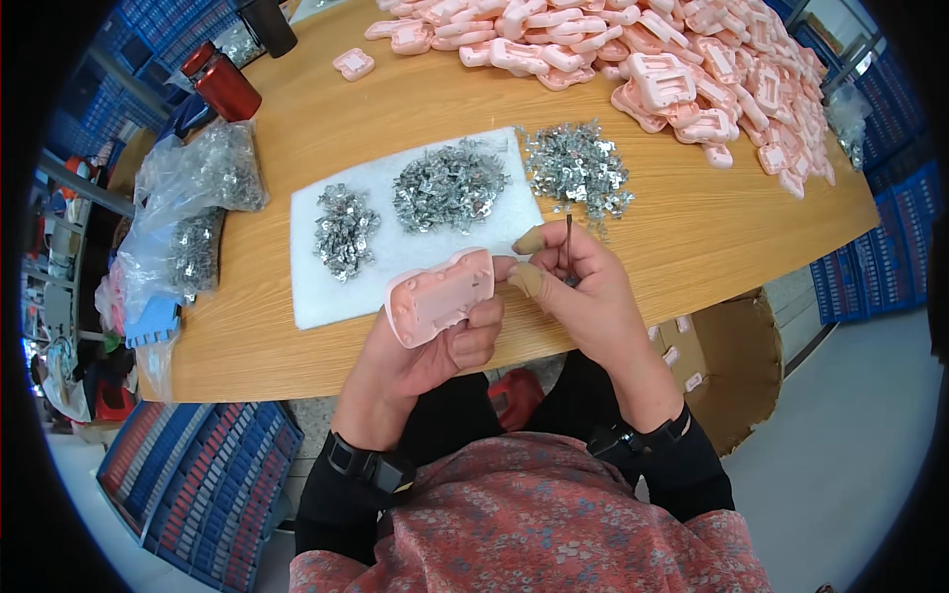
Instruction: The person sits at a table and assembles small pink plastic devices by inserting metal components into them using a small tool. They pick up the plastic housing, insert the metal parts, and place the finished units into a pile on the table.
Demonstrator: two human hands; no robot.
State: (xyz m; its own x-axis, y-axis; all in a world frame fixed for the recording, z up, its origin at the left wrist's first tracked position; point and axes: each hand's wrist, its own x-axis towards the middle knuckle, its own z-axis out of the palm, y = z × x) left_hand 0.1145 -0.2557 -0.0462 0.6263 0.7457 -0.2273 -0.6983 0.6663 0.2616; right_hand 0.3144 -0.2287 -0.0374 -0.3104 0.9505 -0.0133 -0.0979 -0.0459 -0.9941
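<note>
My left hand [420,361] is closed around a pale pink plastic shell [435,298], tilted with its hollow inner side facing up. Close to the shell's right edge is my right hand [593,292], its thumb and a finger wearing tan finger cots. A thin dark metal tool [568,237] sticks up from the fingers of this hand; its exact kind is unclear. Whether a small part also sits between the right fingertips, I cannot make out. Beyond my hands, a white foam sheet [311,296] bears two heaps of small silvery metal clips [450,186].
A third heap of clips [578,168] lies on the wooden table [326,119]. Pink shells [692,74] are piled at the back right. Clear bags of metal parts [222,168] and a red bottle [222,84] stand left. Below right is an open cardboard box [736,366].
</note>
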